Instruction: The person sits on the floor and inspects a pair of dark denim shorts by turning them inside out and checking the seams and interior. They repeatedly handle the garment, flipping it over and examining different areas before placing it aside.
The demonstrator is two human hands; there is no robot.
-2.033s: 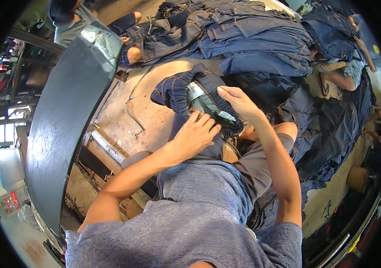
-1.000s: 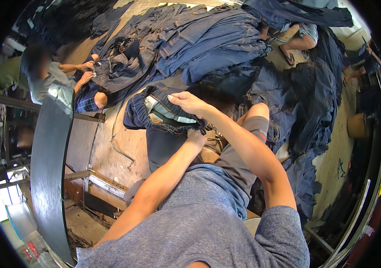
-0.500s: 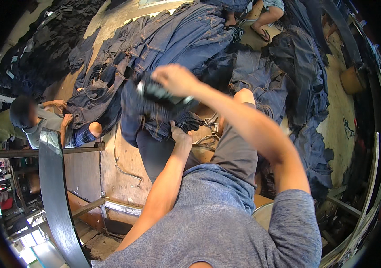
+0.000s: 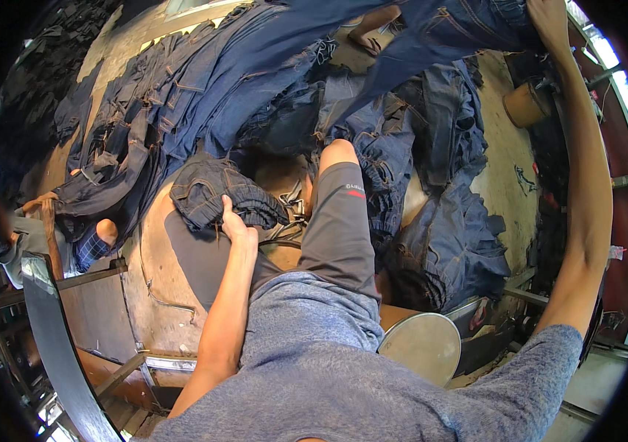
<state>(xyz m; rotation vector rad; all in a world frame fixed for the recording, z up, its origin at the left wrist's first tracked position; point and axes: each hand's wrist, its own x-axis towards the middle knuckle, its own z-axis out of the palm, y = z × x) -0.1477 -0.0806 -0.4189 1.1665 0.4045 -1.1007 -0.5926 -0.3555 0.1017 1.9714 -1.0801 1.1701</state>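
My left hand (image 4: 237, 225) grips the gathered edge of a bunched dark denim garment (image 4: 211, 190) lying over my left thigh. My right arm is stretched far out to the upper right. There my right hand (image 4: 548, 22), partly hidden at the picture's rim, is closed on the waist end of a pair of blue jeans (image 4: 461, 31). The jeans hang in the air, their legs trailing left and down across the top of the picture, over the heap. Orange stitching shows on them.
Long heaps of denim (image 4: 181, 96) lie ahead and left, with more piles (image 4: 439, 250) to my right. At far left another person (image 4: 37, 236) handles dark denim. A round tin (image 4: 423, 346) is by my right hip, a brown bucket (image 4: 526, 105) farther off. A dark curved board (image 4: 56, 339) rises at left.
My right hand has swung from above my lap to the far upper right, where the jeans are now stretched out. The left hand keeps its grip near my thigh. The view has turned right.
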